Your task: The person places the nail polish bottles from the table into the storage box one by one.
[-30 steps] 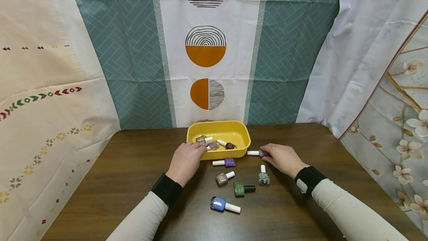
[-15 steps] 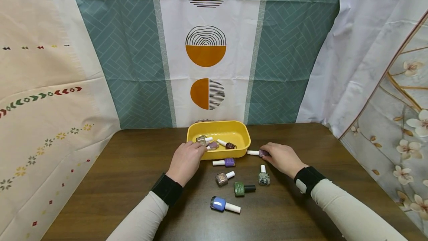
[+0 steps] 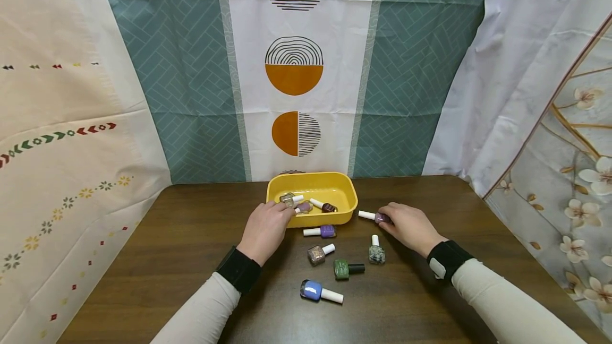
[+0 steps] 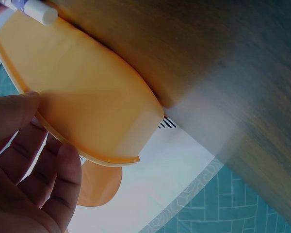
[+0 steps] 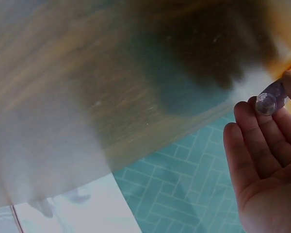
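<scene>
In the head view my left hand [image 3: 266, 232] grips the front left rim of a yellow plastic bin [image 3: 330, 220]; the left wrist view shows thumb and fingers either side of the bin's wall [image 4: 97, 92]. Inside the bin lie a gold-toned nail polish bottle [image 3: 287, 199], a mauve one [image 3: 304, 207] and a dark red one [image 3: 329, 208]. Just right of the bin, my right hand [image 3: 410, 227] pinches a purple nail polish bottle [image 3: 381, 218] by its glass body, white cap pointing left. In the right wrist view that bottle's base [image 5: 266, 104] shows between thumb and fingers.
On the brown table [image 3: 181, 259], before the bin, lie a violet nail polish bottle [image 3: 327, 231], a glitter one [image 3: 316, 255], a speckled one [image 3: 376, 255], a green one with black cap [image 3: 341, 269] and a blue one [image 3: 312, 290]. Patterned cloths hang behind and beside the table.
My right hand has shifted slightly right with the purple nail polish bottle, whose cap now stands farther from the bin and angles up-left in the view. The left hand stays put.
</scene>
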`<state>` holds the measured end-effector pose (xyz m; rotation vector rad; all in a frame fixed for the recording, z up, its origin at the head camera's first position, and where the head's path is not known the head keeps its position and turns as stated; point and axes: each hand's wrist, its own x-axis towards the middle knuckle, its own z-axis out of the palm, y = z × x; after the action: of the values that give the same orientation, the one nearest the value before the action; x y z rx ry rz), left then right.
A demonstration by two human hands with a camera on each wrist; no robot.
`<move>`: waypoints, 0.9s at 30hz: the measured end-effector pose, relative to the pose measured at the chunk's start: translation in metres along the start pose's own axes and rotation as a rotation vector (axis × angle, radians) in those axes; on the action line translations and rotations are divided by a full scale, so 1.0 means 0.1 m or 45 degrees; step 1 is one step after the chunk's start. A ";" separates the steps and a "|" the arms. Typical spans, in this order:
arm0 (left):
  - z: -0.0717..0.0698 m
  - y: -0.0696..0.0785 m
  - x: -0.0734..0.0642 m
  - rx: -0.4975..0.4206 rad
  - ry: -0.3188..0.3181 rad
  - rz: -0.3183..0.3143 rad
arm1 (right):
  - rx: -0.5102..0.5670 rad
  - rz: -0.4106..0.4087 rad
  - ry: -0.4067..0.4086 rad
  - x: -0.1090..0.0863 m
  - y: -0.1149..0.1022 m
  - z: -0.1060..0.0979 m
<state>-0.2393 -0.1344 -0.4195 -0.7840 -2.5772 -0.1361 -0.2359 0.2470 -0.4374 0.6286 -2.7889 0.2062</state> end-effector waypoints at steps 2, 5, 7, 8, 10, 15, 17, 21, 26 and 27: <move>0.01 0.00 0.00 0.003 0.004 0.000 | -0.008 0.001 0.002 -0.01 0.00 -0.02; 0.02 0.00 0.00 0.001 0.008 0.000 | -0.011 0.004 0.003 -0.01 0.01 -0.06; 0.02 -0.01 0.00 -0.003 0.014 0.002 | -0.009 0.008 0.007 -0.02 0.00 -0.08; 0.02 -0.01 0.00 -0.007 0.016 0.004 | -0.008 0.009 0.009 -0.02 0.00 -0.09; 0.02 -0.01 0.00 -0.012 0.023 0.008 | -0.007 0.013 0.017 -0.02 0.00 -0.11; 0.02 -0.01 0.00 -0.024 0.037 0.021 | -0.012 0.007 0.039 -0.04 0.00 -0.14; 0.03 -0.02 0.00 -0.025 0.035 0.024 | -0.013 0.006 0.046 -0.04 0.00 -0.16; 0.02 -0.02 0.00 -0.022 0.036 0.028 | -0.014 -0.011 0.075 -0.04 -0.03 -0.23; 0.00 -0.02 0.01 -0.019 0.027 0.017 | -0.011 -0.018 0.097 0.01 -0.09 -0.32; 0.00 -0.02 0.01 -0.019 0.025 0.014 | -0.010 -0.011 0.094 0.02 -0.10 -0.33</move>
<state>-0.2413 -0.1355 -0.4192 -0.7986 -2.5557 -0.1587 -0.2253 0.2443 -0.4043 0.6180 -2.7143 0.2126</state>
